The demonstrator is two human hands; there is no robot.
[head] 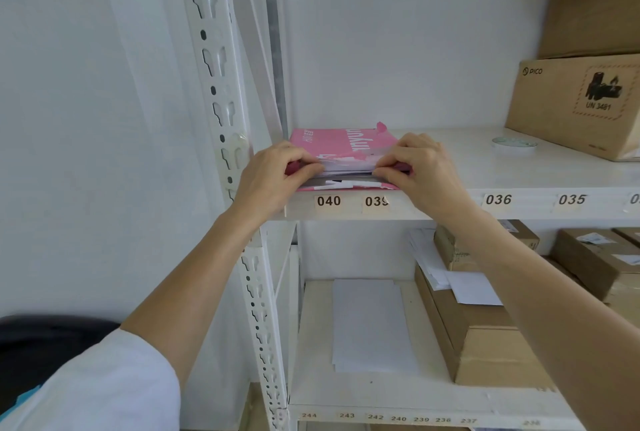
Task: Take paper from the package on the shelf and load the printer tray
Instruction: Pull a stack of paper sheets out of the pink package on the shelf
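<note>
Bare shelf [450,167] open to the right of the pink package [341,145], tape roll [515,144] and PICO carton [575,105] farther right, white upright post [221,91] close on the left, clear height above the package

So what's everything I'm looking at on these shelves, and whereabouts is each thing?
Pink torn-open paper package: one, pink, upper shelf, far left, above labels 040 and 039.
White sheets inside the package: a stack, white, at its open front end.
White metal shelving unit: one, white, numbered labels along the front edges.
Brown cardboard box printed PICO: one, brown, upper shelf, right.
Plain brown cardboard boxes: at least two, stacked on the PICO box.
Round whitish roll, perhaps tape: one, upper shelf, before the PICO box.
Loose white paper sheets: a few, lower shelf, left.
Brown cardboard boxes on the lower shelf: several, right, papers lying on them.
Left hand: pinching the sheets' left corner.
Right hand: pinching the sheets' right corner.
</note>
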